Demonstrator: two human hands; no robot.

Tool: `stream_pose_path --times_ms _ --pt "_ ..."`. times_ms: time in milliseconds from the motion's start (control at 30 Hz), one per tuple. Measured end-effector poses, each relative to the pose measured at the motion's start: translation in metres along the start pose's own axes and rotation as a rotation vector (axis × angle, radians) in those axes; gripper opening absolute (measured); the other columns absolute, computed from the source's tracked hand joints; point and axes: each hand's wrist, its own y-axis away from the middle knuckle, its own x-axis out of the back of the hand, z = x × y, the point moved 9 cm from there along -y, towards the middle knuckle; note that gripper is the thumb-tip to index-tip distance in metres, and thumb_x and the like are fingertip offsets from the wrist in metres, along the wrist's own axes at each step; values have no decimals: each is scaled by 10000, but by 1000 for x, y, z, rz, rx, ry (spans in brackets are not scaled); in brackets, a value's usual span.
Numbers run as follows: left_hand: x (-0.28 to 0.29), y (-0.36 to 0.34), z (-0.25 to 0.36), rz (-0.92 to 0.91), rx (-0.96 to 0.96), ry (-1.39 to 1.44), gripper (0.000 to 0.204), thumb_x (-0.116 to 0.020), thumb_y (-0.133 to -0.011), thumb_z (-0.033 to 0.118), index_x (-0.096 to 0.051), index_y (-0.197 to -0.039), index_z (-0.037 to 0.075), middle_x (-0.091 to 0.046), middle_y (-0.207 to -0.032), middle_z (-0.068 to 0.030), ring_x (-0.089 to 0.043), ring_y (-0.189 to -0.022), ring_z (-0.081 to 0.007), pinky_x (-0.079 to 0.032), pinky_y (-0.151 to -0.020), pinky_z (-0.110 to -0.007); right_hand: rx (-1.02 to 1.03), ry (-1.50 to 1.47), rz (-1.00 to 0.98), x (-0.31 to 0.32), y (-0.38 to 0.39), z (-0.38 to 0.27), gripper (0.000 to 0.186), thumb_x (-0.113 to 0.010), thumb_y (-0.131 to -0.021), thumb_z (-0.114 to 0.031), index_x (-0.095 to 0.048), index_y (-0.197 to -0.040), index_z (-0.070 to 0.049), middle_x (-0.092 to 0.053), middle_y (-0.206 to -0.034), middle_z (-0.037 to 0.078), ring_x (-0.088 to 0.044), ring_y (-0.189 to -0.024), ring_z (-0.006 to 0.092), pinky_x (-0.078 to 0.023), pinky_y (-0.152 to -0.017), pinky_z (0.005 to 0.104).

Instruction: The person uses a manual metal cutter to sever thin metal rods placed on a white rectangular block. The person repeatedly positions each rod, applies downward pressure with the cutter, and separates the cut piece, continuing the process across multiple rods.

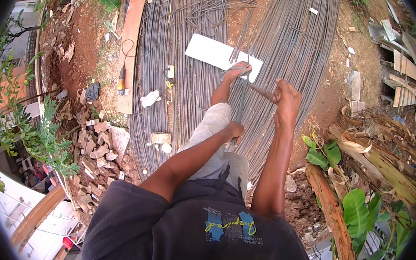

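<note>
My left hand (235, 130) is closed in front of my legs around a long grey-green metal bar (242, 103), which runs forward toward my foot. Further forward and to the right, my right hand (287, 96) makes a fist around a brown tapered rod (261, 92). The rod's thin tip points left and meets or crosses the bar beside my foot; whether they are joined I cannot tell. My sandalled foot (238, 71) rests on a white rectangular slab (209, 53), with the metal bars beside it.
Long steel reinforcing bars (288, 43) cover the ground beneath me. A brown plank (131, 41) lies along their left, with a yellow-and-black handled tool (121, 80) on it. Broken bricks (100, 143) are heaped at left. Dry banana stalks (330, 218) and scrap boards (403, 67) lie at right.
</note>
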Motion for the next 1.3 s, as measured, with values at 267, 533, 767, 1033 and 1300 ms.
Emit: stream_pose_path --times_ms 267,533,767,1033,1300 --pt "-7 32 55 -18 134 110 283 -497 -1018 58 -702 -850 -42 -699 -707 -191 -688 -515 -270 -560 -460 -464 -47 -153 249 -12 -161 -67 269 -669 -926 -98 -556 -682 -85 -450 -578 -3 -393 -500 114 -325 -503 321" --pt "8 70 83 -17 268 206 297 -677 -959 164 -630 -789 -74 -621 -634 -149 -614 -465 -243 -530 -418 -432 156 -101 -295 -5 -123 -246 420 -541 -1051 -313 -415 -687 -144 -357 -572 -21 -285 -506 104 -298 -545 289" --pt "20 63 137 -20 211 216 193 -617 -994 119 -592 -829 21 -545 -665 -55 -538 -502 -174 -486 -437 -351 280 -188 -80 110 -36 -213 408 -478 -1069 -250 -380 -689 -139 -321 -601 -5 -321 -572 122 -321 -591 315" --pt "-24 25 98 -276 251 697 180 -606 -979 109 -595 -803 71 -568 -653 -23 -530 -491 -178 -512 -466 -348 280 -421 343 167 127 70 424 -654 -912 53 -378 -658 -145 -409 -669 -17 -382 -667 102 -354 -682 283" --pt "-61 42 -23 -110 64 209 167 -617 -984 142 -585 -828 93 -561 -647 6 -561 -517 -111 -509 -477 -303 72 -631 586 212 213 300 400 -635 -862 102 -387 -658 -136 -424 -664 -12 -380 -640 98 -358 -668 274"
